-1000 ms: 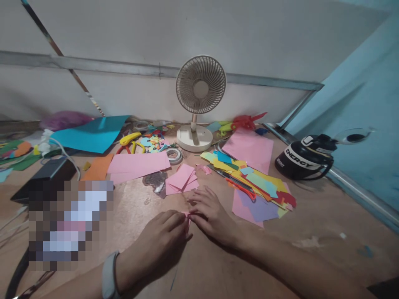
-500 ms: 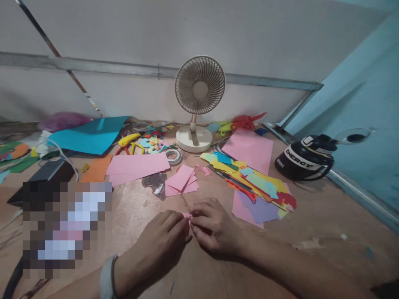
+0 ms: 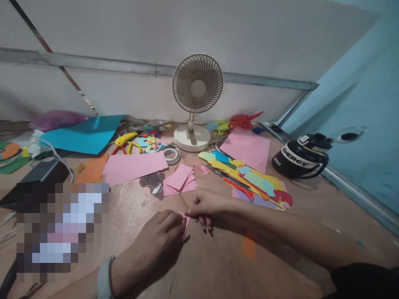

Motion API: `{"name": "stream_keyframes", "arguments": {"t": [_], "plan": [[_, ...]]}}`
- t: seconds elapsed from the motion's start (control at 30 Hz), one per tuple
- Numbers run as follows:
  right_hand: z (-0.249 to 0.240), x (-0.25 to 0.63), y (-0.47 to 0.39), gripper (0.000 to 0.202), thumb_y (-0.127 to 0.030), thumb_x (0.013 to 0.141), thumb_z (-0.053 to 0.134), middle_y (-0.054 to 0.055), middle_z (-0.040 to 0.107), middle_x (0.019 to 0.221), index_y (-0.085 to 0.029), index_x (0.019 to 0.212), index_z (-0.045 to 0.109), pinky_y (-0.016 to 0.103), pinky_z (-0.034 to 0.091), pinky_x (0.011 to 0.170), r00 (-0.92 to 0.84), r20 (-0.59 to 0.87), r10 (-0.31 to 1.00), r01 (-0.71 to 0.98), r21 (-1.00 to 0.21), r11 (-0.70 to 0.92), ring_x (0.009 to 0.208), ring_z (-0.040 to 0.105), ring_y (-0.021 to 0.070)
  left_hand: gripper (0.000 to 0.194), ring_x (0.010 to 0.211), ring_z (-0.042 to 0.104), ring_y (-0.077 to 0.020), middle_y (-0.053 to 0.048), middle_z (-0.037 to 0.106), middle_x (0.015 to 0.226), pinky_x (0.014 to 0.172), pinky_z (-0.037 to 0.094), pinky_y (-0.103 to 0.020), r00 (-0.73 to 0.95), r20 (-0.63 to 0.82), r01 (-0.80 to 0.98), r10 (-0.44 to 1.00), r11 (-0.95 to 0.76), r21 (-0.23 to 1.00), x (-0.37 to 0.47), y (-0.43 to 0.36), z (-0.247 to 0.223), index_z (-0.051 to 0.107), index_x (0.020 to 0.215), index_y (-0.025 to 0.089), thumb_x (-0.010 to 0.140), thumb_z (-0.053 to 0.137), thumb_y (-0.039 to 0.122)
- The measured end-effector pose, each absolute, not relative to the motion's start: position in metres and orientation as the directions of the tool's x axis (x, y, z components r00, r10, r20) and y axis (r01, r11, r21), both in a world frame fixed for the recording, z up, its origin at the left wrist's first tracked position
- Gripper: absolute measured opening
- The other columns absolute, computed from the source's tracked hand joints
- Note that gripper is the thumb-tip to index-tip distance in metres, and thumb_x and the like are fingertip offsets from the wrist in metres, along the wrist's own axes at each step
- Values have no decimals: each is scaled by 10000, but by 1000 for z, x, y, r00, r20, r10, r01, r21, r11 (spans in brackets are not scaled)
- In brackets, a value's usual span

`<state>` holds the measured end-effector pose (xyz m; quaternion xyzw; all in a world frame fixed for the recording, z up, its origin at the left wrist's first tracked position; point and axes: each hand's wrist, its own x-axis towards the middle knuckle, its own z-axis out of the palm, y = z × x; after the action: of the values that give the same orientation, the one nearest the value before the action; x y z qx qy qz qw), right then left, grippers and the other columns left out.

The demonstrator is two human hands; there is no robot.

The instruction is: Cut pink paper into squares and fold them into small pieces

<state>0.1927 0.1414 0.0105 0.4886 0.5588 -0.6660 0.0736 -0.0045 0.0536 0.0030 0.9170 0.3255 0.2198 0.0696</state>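
Note:
A small piece of pink paper stands out from between my two hands, low over the table. My left hand, with a pale band on its wrist, is closed on the paper's left side. At its upper edge, the thumb and index finger of my right hand pinch the paper; the other fingers curl beneath. How the paper is folded is mostly hidden by my fingers. Just beyond my hands lies a stack of cut pink paper pieces, with small pink scraps to its right.
A desk fan stands at the back. Coloured paper strips, a craft knife and orange-handled scissors lie right of centre. Further right is a black jug. Yellow-handled pliers and a tape roll lie behind the pink sheets.
My right hand has turned over, its forearm swinging up and across the coloured papers. Its fingers now pinch the pink paper's upper edge, while my left hand keeps nearly the same place.

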Motion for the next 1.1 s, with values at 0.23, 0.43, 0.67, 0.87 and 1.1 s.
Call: {"name": "stream_keyframes", "arguments": {"t": [0.23,0.43,0.67,0.87,1.1], "plan": [[19,198,149,373,-356,859,732,-32,616,449,-139,594,586,123,304,318,-534,-756,380,645,-654,-395,339,548,57,210,746,604,-218,-74,641,834,663,537,-361,694,357,574,625,-780,250,-6,53,2,633,889,172,1009,471,229],[16,208,148,355,-254,879,686,-13,607,421,-121,560,604,120,285,295,-515,-772,373,650,-635,-418,321,531,56,189,774,624,-233,-87,666,899,677,542,-383,708,349,577,613,-788,213,-4,51,8,630,971,158,969,444,124],[16,227,123,339,-193,870,625,-11,582,438,-130,544,558,151,257,290,-466,-725,507,577,-684,-447,313,488,60,246,835,641,-244,-99,682,947,720,563,-394,717,340,571,608,-793,214,-4,50,11,627,1065,154,938,433,70],[21,221,121,104,-261,855,657,-38,595,665,-163,870,627,180,401,471,-471,-449,759,425,-870,-251,535,536,81,302,900,659,-244,-122,695,1061,734,580,-386,702,442,556,559,-818,151,-10,55,4,600,1169,153,964,393,76],[26,209,123,275,-325,753,801,-13,626,864,-208,963,668,230,357,611,-618,-113,778,561,-756,336,769,552,153,284,950,650,-257,-117,667,1135,767,560,-389,614,501,666,611,-741,87,-21,62,6,603,1167,209,952,439,124]]}}
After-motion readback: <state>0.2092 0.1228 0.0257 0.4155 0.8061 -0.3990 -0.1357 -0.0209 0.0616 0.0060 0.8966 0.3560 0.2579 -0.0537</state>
